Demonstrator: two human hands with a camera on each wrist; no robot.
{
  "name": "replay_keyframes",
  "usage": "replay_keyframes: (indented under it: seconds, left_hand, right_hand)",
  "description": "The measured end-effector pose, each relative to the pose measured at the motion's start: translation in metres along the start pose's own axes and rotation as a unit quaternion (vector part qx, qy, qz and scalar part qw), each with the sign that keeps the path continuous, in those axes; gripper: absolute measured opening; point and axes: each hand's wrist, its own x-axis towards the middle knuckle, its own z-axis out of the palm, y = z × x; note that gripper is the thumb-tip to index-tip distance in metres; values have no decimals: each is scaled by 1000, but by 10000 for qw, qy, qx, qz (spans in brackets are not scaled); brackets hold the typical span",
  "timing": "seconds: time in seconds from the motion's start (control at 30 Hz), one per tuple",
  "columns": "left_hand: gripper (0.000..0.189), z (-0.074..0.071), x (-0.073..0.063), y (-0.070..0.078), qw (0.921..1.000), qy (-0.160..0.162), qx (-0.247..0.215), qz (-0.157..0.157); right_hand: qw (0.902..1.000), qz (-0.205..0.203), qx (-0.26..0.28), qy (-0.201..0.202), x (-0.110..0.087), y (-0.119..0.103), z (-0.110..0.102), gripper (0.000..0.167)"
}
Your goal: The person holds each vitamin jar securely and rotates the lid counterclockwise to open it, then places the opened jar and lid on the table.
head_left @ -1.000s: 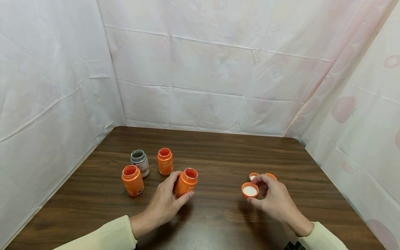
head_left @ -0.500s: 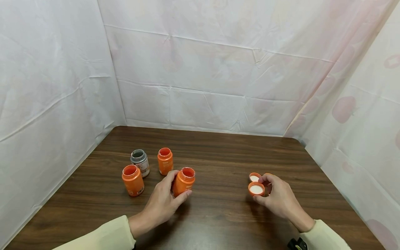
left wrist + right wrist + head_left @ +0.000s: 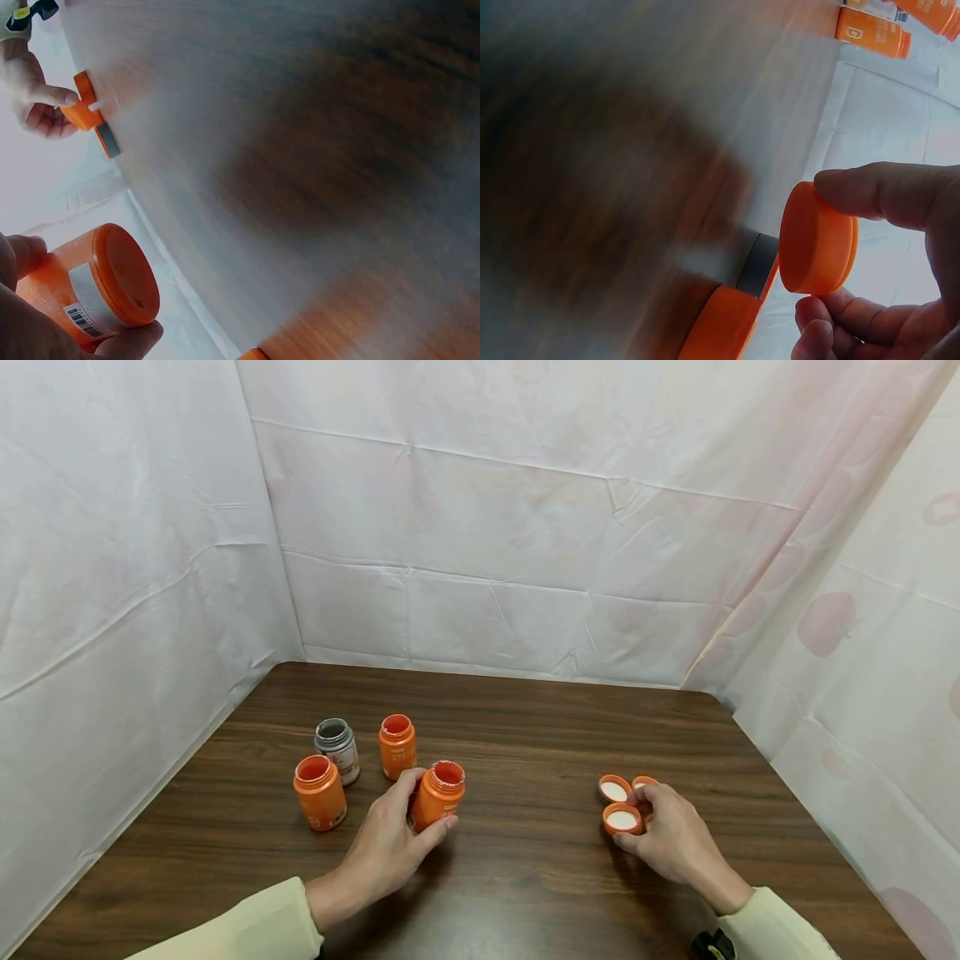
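Note:
My left hand grips an orange plastic bottle, uncapped and leaning slightly, its threaded mouth up. The left wrist view shows the base end and a barcode label of this bottle between thumb and fingers. On the right, my right hand pinches an orange screw cap by its edge, white liner facing up. Close beside that cap are two more caps: one with grey sides and an orange rim, the other orange, partly behind my fingers in the head view.
Three uncapped bottles stand upright at the left: an orange one in front, a grey one behind it, and another orange one near my left fingers. White cloth walls border the brown wooden table.
My right hand has moved right with the cap, close in front of the other two caps. My left hand has shifted slightly left, still holding the bottle.

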Motion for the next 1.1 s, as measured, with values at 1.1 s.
replay_keyframes:
  seconds: [1.1]
  left_hand:
    - [65,-7,4,-6,9987,380,204,-281]
  right_hand:
    - [9988,-257,-394,157,-8,-3,-5,49]
